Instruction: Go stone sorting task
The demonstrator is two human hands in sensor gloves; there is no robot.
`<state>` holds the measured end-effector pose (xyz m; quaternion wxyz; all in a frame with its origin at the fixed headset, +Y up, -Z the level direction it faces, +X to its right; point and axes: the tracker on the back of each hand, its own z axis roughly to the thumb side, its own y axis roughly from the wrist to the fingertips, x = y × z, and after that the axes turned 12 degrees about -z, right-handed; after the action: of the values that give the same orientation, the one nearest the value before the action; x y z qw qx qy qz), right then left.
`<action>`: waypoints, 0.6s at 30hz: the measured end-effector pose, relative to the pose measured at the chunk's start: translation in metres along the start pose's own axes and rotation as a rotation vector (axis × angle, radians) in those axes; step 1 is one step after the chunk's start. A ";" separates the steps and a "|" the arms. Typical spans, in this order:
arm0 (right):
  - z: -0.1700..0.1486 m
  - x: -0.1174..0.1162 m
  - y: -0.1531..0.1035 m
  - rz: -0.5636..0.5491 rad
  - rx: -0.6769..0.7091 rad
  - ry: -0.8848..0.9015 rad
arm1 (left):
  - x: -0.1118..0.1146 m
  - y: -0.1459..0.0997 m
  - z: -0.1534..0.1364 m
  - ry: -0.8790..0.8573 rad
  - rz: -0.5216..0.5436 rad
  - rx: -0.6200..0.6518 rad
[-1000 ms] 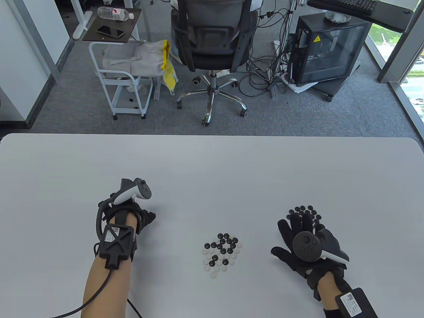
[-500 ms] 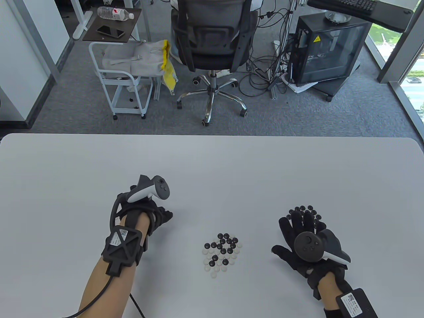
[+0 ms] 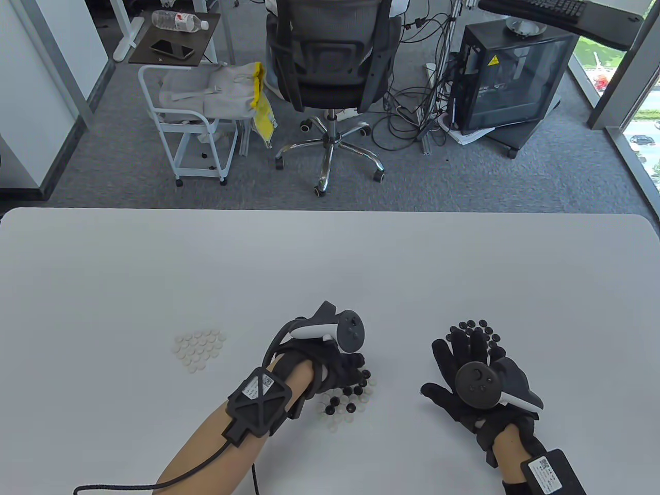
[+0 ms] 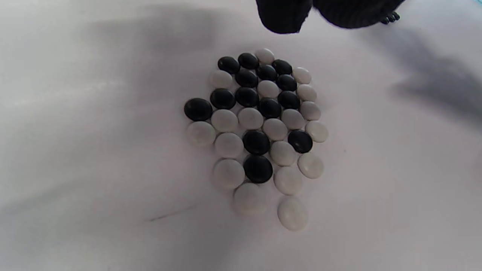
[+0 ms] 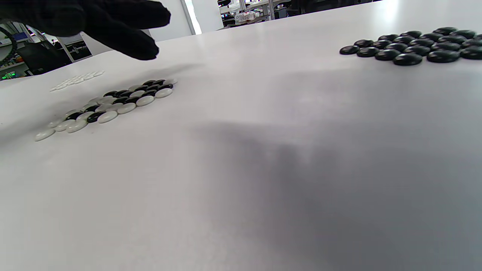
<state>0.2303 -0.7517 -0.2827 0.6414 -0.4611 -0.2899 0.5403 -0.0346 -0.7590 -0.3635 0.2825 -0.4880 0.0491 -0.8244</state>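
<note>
At the left of the table (image 3: 330, 258) we see a small patch of white stones (image 3: 198, 348) lying well apart from both hands. Toward the middle, our left hand (image 3: 337, 363) hangs over the far side of the mixed pile of black and white stones (image 4: 260, 128); its fingertips (image 4: 284, 15) sit above the pile's far edge, holding nothing, though we cannot tell whether they touch. On the right, our right hand (image 3: 472, 374) lies open and flat, its fingers (image 3: 477, 343) spread and reaching the near edge of the group of black stones (image 5: 410, 45).
</note>
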 end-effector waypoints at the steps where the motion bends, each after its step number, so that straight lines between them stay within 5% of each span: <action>1: 0.000 0.000 0.000 0.001 0.001 0.000 | 0.001 0.007 0.002 0.010 -0.010 -0.008; 9: -0.001 0.001 -0.001 0.000 0.000 0.001 | -0.008 0.031 -0.016 -0.120 -0.018 -0.066; 18: -0.003 0.004 -0.003 -0.012 -0.004 0.013 | -0.007 -0.010 -0.107 -0.309 -0.023 -0.311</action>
<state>0.2349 -0.7482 -0.2816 0.6455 -0.4641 -0.2898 0.5328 -0.1249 -0.7676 -0.4207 0.1987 -0.6467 0.1262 -0.7256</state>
